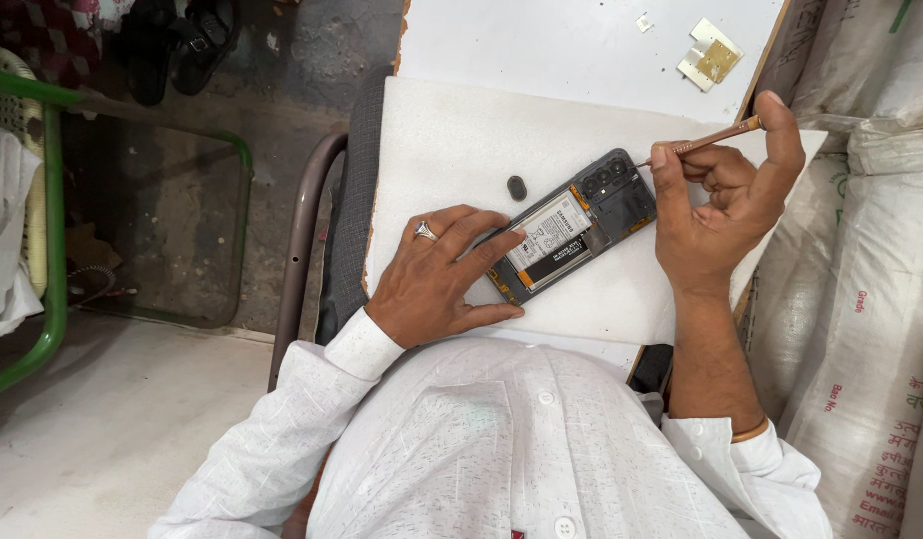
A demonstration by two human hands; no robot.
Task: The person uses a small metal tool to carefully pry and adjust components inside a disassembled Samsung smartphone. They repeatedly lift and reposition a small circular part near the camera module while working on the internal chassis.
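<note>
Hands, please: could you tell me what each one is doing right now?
Left hand: open, pressing on the phone.
Right hand: closed on a screwdriver.

Around the table

A small dark oval cap [516, 188] lies on the white foam sheet [452, 150]; a gold square part [711, 57] sits upper right, printed sacks [861, 299] at right, green chair [42, 200] at left.

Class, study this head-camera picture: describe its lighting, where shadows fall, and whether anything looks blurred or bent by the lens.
Head view: soft, even daylight, no harsh glare; the white foam sheet is bright, nearly washed out; faint shadows lie under the left hand and right hand; the opened phone and slim tool look sharp; the floor at upper left is dim; the chair frame curves slightly, hinting at wide-angle distortion.
</note>
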